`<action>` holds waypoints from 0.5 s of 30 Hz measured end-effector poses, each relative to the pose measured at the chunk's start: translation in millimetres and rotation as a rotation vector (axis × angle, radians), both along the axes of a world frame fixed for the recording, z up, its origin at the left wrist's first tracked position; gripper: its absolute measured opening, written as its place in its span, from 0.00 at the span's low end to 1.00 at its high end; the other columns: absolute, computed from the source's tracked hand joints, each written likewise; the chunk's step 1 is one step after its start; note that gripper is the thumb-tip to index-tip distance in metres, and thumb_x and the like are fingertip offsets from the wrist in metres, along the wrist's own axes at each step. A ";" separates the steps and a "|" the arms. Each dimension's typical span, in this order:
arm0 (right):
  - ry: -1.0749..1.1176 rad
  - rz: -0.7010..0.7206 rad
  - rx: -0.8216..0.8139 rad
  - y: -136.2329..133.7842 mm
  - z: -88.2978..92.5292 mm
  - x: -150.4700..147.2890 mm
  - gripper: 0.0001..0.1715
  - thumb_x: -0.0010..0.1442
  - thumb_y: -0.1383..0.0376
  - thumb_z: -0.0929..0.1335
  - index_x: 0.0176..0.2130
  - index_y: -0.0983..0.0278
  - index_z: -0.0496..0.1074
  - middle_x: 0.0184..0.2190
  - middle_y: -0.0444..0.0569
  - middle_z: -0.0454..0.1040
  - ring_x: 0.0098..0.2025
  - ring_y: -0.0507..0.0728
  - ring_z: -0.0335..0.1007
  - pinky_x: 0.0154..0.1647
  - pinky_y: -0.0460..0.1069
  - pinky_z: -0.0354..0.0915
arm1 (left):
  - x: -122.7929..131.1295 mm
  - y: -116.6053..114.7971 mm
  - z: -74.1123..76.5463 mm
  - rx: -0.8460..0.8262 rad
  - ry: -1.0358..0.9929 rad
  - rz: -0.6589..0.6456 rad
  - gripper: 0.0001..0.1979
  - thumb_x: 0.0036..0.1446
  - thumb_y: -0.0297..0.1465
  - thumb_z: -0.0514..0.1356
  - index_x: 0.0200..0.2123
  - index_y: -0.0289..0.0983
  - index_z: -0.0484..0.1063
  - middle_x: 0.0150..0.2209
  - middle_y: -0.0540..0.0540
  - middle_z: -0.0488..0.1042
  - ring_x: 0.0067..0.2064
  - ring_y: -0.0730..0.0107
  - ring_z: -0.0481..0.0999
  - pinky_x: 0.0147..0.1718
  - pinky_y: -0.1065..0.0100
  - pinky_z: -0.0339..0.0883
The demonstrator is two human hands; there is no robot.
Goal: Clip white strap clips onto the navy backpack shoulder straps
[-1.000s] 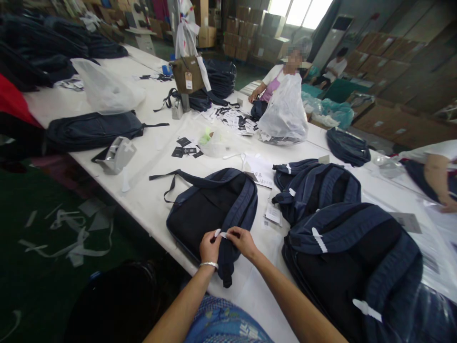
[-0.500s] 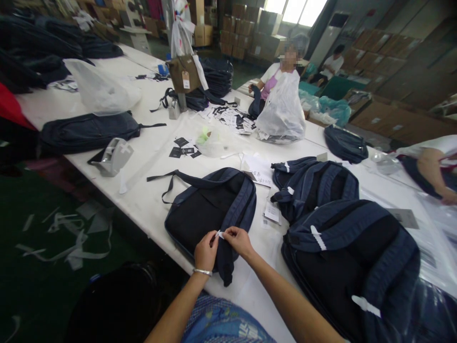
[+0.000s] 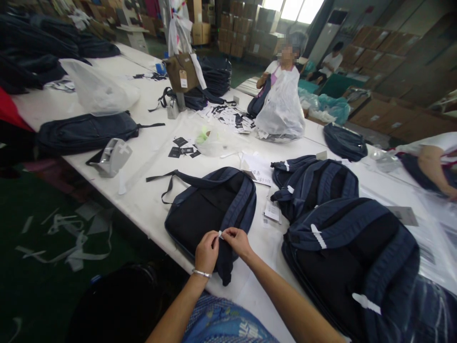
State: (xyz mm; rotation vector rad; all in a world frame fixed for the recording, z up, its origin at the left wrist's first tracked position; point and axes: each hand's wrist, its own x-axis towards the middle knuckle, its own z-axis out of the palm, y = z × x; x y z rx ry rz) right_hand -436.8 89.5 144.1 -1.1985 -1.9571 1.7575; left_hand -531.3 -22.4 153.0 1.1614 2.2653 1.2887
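A dark navy backpack [image 3: 200, 214] lies on the table in front of me, its padded shoulder strap [image 3: 235, 207] running down toward my hands. My left hand [image 3: 207, 250] and my right hand [image 3: 236, 239] meet over the lower part of that strap. Both pinch a small white strip [image 3: 220, 234], mostly hidden by the fingertips; whether it is fastened around the strap I cannot tell. To the right, a larger navy backpack [image 3: 342, 257] has white notched strips [image 3: 319, 237] around its straps. Behind it lies another navy backpack [image 3: 321, 186] with similar strips.
White paper [image 3: 257, 169] and black tags [image 3: 182, 148] lie beyond the backpack. A grey holder [image 3: 113, 157] and another backpack [image 3: 87, 131] are at the left table edge. A co-worker [image 3: 282, 71] stands across the table behind a plastic bag [image 3: 282, 112]; another person's arm [image 3: 433, 166] is at right.
My fingertips have drawn slightly closer together over the white strip, so less of it shows. Across the table, the co-worker has lifted a dark item and raised a hand.
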 end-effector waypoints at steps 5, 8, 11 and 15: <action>0.041 -0.061 -0.032 -3.4 -2.7 -0.7 0.13 0.51 0.58 0.68 0.27 0.66 0.74 0.21 0.44 0.71 0.24 0.51 0.63 0.27 0.45 0.58 | 1.4 -3.2 -4.1 0.035 -0.048 0.017 0.10 0.57 0.26 0.54 0.37 0.41 0.75 0.42 0.45 0.76 0.45 0.63 0.75 0.48 0.60 0.68; 0.085 0.025 -0.057 -2.3 -5.5 1.0 0.14 0.52 0.57 0.68 0.29 0.66 0.75 0.23 0.44 0.72 0.25 0.51 0.64 0.28 0.45 0.59 | 0.1 -4.8 -9.2 0.041 -0.090 0.054 0.09 0.57 0.28 0.55 0.36 0.41 0.76 0.42 0.45 0.76 0.45 0.63 0.75 0.47 0.61 0.69; 0.101 0.059 -0.113 -0.1 -7.2 1.4 0.15 0.51 0.56 0.69 0.30 0.66 0.76 0.24 0.45 0.74 0.27 0.52 0.66 0.30 0.46 0.60 | -0.9 -5.6 -11.1 0.057 -0.136 0.076 0.09 0.57 0.30 0.56 0.36 0.41 0.77 0.41 0.45 0.76 0.44 0.63 0.75 0.47 0.62 0.69; 0.095 0.017 -0.140 -1.0 -9.0 -1.5 0.15 0.50 0.56 0.70 0.30 0.65 0.77 0.25 0.46 0.75 0.28 0.53 0.68 0.31 0.46 0.61 | 0.1 -6.0 -9.9 0.074 -0.149 0.086 0.08 0.57 0.32 0.57 0.35 0.41 0.77 0.39 0.45 0.76 0.43 0.64 0.75 0.46 0.63 0.69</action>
